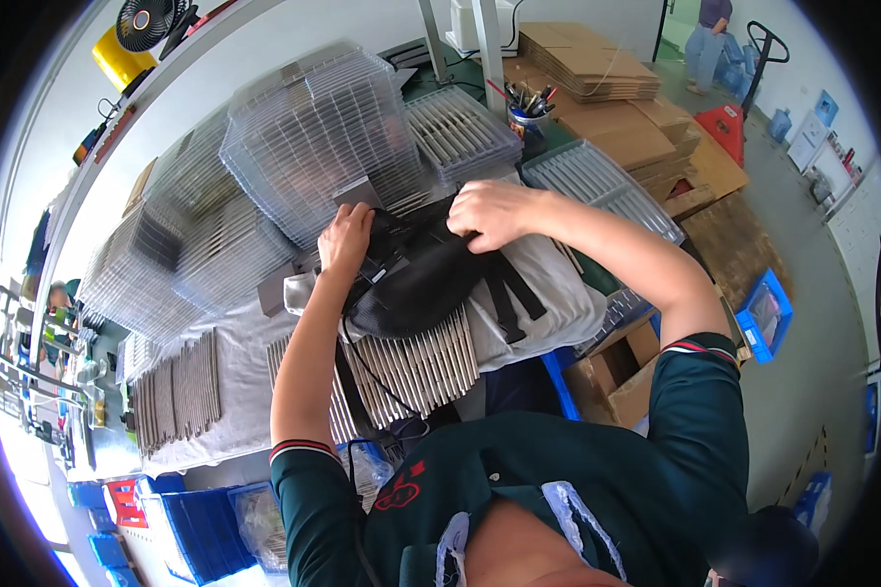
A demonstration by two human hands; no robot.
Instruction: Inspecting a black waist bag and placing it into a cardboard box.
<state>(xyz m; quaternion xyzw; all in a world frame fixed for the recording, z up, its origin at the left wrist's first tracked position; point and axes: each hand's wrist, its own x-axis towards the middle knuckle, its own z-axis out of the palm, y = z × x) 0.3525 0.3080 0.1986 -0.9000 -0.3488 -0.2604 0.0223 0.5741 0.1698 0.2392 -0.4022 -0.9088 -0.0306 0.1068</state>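
A black fabric pouch with straps (423,279) lies on the white-covered bench in front of me. My left hand (346,239) grips its upper left edge. My right hand (494,212) pinches its upper right edge, fingers curled into the fabric. Black straps (507,293) trail off the pouch to the lower right. Under the pouch sits a row of thin grey ribbed parts (416,367). A small grey flat block (359,192) stands just above my left hand.
Stacks of clear plastic trays (308,132) crowd the bench behind the pouch, with more at the left (171,259) and right (597,181). A cup of pens (529,112), flattened cardboard (597,73), blue bins (206,533), and a person by a pallet jack (705,39) are around.
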